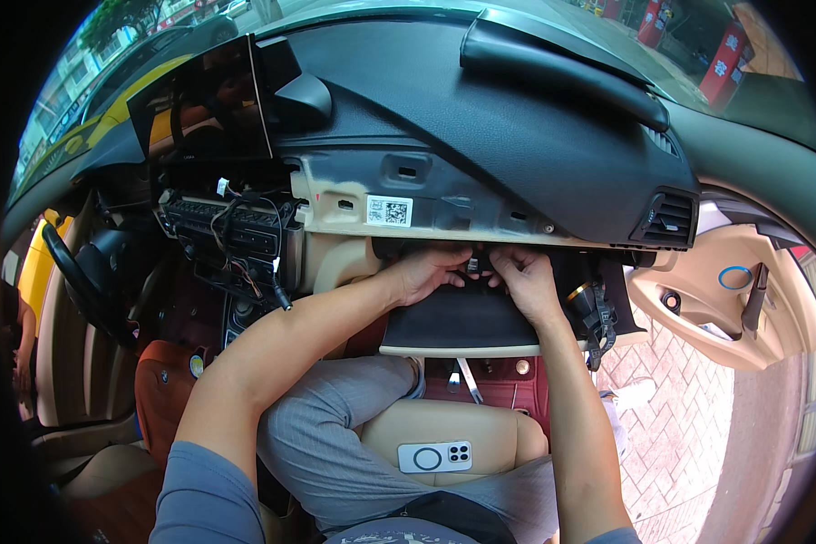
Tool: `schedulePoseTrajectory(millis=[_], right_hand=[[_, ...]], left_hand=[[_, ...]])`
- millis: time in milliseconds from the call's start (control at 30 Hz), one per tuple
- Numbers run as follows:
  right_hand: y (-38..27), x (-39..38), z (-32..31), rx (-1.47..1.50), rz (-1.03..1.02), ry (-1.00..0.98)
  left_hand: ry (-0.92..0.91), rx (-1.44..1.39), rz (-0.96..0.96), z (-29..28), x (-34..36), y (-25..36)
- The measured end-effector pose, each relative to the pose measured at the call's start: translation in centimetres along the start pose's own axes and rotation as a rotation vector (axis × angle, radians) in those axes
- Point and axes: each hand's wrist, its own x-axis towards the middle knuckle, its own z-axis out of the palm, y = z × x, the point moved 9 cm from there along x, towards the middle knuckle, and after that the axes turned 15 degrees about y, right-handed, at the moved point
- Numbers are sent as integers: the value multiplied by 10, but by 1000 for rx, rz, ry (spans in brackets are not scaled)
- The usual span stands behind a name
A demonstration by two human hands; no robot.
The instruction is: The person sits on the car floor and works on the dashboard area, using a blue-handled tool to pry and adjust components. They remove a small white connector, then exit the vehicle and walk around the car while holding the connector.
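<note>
My left hand (435,270) and my right hand (524,279) meet just inside the top of the open glovebox (467,322), under the dashboard lip. Between their fingertips is a small dark part (473,266), which looks like a connector. The left fingers are closed at it; the right fingers are curled in a pinch, with whatever they grip partly hidden. Above them is the exposed dashboard trim panel (467,204) with a printed label. A headlamp with a black strap (598,322) sits at the glovebox's right end.
A screen (199,100) stands above a loose console unit with dangling wires (236,236). A phone (434,457) lies on the beige seat between my legs. Metal tools (470,381) are below the glovebox. The door (775,335) is open rightward. Another person's arm (25,340) shows far left.
</note>
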Motion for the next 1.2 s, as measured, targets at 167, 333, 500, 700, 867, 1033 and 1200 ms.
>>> schedulePoseTrajectory(millis=[167,333,500,700,867,1033,1200], right_hand=[[5,1,0,47,10,3],[9,2,1,44,9,-7],[12,2,1,13,31,-9],[8,1,2,18,1,-30],[7,1,-10,-293,-97,55],[30,10,-8,-103,-31,22],[51,25,-14,-141,-121,34]], left_hand=[[2,18,2,-1,2,-2],[10,24,2,-3,2,-3],[41,35,-29,-5,4,-6],[86,68,-41,-10,8,-12],[152,95,52,-13,18,-19],[148,99,73,-12,32,-25],[161,49,88,-7,33,-23]])
